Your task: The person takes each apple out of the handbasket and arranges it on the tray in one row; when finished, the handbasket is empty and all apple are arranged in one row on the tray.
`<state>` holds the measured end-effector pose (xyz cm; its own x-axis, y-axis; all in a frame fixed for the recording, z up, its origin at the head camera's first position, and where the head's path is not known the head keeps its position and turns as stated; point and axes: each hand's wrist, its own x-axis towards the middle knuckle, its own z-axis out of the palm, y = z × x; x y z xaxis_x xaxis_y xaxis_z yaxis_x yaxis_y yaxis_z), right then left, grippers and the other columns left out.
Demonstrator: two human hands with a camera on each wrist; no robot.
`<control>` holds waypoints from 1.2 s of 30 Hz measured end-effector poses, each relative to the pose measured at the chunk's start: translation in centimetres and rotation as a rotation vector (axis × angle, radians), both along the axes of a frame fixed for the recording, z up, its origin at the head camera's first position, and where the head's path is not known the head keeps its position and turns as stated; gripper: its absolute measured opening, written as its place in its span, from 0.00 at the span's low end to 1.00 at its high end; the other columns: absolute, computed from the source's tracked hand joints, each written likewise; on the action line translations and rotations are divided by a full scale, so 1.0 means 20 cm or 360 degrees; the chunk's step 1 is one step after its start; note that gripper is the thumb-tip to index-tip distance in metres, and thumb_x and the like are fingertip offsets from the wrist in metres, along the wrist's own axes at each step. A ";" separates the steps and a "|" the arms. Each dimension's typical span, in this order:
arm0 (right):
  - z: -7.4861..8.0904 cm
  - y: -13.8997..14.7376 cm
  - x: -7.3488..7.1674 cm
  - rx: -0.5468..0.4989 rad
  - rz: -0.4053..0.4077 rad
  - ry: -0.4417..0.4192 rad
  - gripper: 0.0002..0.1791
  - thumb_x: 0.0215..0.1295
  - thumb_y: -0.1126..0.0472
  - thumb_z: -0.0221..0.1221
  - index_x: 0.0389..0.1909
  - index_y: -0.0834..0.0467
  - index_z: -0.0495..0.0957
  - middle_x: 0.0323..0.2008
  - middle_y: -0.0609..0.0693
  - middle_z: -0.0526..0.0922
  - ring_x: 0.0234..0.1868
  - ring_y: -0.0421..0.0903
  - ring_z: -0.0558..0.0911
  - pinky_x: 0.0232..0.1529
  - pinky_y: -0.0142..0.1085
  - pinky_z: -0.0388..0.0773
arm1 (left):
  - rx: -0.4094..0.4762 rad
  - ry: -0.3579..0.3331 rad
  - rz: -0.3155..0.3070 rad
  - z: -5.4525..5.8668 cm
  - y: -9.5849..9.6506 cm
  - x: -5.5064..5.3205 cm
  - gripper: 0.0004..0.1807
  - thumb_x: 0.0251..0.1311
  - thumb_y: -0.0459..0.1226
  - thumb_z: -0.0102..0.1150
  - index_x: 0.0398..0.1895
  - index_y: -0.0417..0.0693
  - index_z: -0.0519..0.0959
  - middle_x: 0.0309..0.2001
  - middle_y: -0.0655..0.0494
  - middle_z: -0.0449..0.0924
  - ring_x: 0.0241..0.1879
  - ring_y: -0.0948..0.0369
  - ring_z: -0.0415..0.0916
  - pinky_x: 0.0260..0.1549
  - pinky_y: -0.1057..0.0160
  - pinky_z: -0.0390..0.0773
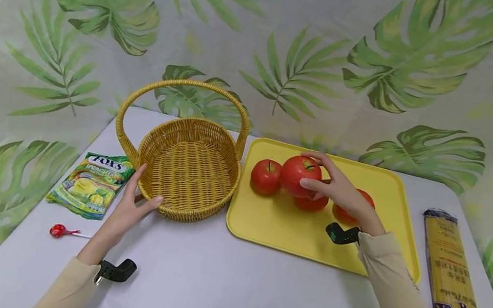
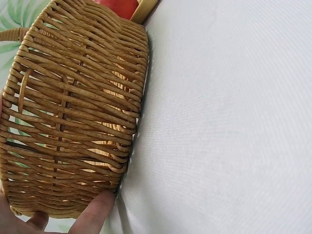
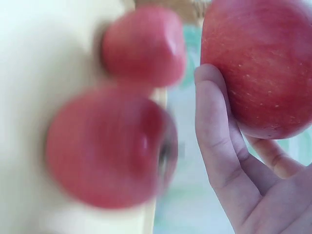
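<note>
My right hand (image 1: 331,188) grips a red apple (image 1: 298,175) between thumb and fingers, raised above the yellow tray (image 1: 277,231). Below it a second apple (image 1: 312,204) is partly hidden. One more apple (image 1: 265,177) lies to the left on the tray, and another (image 1: 355,209) sits half behind my right hand. In the right wrist view the held apple (image 3: 263,68) rests against the fingers (image 3: 212,122). My left hand (image 1: 127,210) touches the near left side of the wicker basket (image 1: 183,214), thumb and fingers spread on its outer wall.
Left of the basket lies a green candy bag (image 1: 92,184), with a red lollipop (image 1: 58,231) in front of it. A long pack of pasta (image 1: 456,284) lies right of the tray. The basket's tall handle (image 1: 189,83) arches over it. Behind the table hangs a leaf-patterned cloth (image 1: 302,4).
</note>
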<state>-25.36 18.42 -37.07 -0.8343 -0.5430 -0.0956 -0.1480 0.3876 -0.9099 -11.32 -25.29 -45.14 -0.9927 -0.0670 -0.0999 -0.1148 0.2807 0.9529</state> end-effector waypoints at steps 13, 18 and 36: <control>-0.01 0.53 0.07 0.0033 -0.0393 0.0127 0.33 0.71 0.55 0.53 0.73 0.50 0.52 0.66 0.63 0.53 0.35 0.46 0.83 0.34 0.39 0.82 | -0.0004 -0.0010 -0.0008 0.01 0.00 0.01 0.48 0.66 0.44 0.56 0.75 0.72 0.32 0.74 0.49 0.21 0.68 0.33 0.40 0.58 0.31 0.54; -0.04 0.68 0.13 0.0074 -0.0582 0.0214 0.31 0.71 0.57 0.53 0.72 0.46 0.56 0.59 0.60 0.58 0.28 0.46 0.84 0.29 0.37 0.82 | -0.0004 -0.0020 -0.0008 0.01 0.01 0.01 0.48 0.66 0.43 0.56 0.75 0.72 0.32 0.74 0.49 0.21 0.68 0.33 0.40 0.58 0.31 0.54; -0.20 1.00 0.26 0.0299 -0.0680 0.0202 0.36 0.71 0.57 0.55 0.73 0.61 0.48 0.58 0.70 0.56 0.25 0.48 0.82 0.26 0.38 0.82 | 0.0011 -0.0047 0.0001 0.00 -0.01 0.00 0.49 0.66 0.43 0.56 0.75 0.73 0.31 0.74 0.52 0.20 0.69 0.34 0.38 0.58 0.31 0.53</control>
<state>-20.22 38.36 -41.09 -0.9903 -0.1323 -0.0423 -0.0451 0.5938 -0.8033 -11.40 -25.44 -45.18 -0.9893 -0.0669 -0.1297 -0.1432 0.2743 0.9509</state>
